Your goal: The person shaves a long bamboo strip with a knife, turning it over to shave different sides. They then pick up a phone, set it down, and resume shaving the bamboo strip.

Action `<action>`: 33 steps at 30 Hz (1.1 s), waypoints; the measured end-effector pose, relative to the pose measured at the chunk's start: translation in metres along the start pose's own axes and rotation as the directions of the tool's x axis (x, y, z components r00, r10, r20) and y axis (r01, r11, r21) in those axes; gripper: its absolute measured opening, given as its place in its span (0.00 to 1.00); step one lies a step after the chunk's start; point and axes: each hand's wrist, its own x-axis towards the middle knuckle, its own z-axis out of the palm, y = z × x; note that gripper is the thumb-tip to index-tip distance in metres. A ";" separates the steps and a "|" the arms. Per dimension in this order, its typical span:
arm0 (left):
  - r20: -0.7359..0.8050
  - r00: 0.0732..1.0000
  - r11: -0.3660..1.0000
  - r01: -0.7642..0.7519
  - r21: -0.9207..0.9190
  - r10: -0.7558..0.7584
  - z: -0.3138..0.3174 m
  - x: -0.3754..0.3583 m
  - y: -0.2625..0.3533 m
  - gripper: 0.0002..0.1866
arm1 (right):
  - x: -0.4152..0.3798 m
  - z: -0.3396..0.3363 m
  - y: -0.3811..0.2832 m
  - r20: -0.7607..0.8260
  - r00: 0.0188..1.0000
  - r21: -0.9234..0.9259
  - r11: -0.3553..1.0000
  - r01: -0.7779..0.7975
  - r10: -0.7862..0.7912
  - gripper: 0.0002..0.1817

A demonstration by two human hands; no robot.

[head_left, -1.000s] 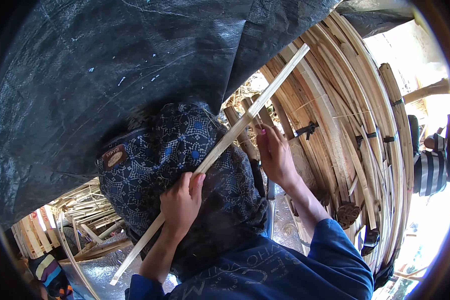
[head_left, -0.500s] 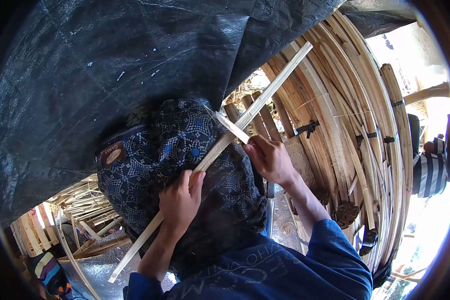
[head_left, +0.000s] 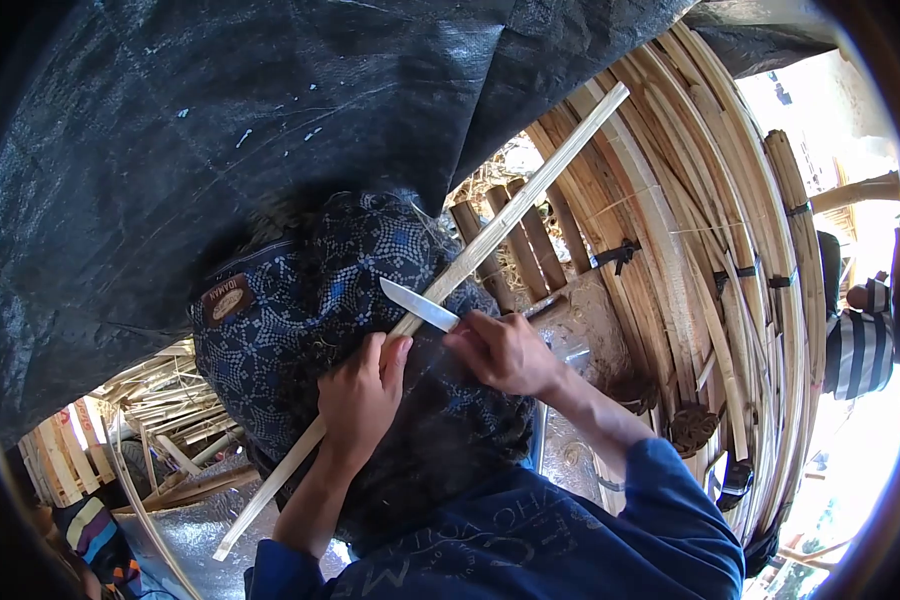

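- One black tarp (head_left: 220, 120) fills the upper left of the frame, covering whatever lies behind it.
- One stack of many long wooden strips (head_left: 680, 220) curves down the right side, bound with several dark ties (head_left: 622, 257).
- One patterned cloth (head_left: 270, 370) bulges in the centre, under the work.
- One loose wood strip (head_left: 490, 235) runs diagonally from upper right to lower left, across the cloth.
- Two hands: the left hand (head_left: 362, 400), centre, is closed around the strip, hiding part of it; the right hand (head_left: 510, 355), just right of centre, is curled tight on a knife, covering its handle.
- One knife (head_left: 420, 305), its blade crossing over the strip mid-frame, probably touching it.
- One brown patch (head_left: 228, 300) on the cloth, left of centre.
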 end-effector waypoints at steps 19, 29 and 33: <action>-0.022 1.000 1.000 -0.014 -0.003 0.014 0.002 0.006 0.001 0.11 | 0.013 -0.016 -0.006 0.067 0.967 0.034 0.968 -0.249 0.246 0.17; -0.052 0.998 0.999 -0.031 -0.013 0.030 0.007 0.002 -0.001 0.11 | 0.003 -0.009 0.006 -0.113 0.977 0.032 0.984 -0.176 0.179 0.18; -0.037 0.999 0.999 -0.036 0.006 0.036 0.004 0.004 -0.001 0.11 | 0.012 -0.018 0.018 -0.187 0.953 0.042 0.972 -0.233 0.237 0.22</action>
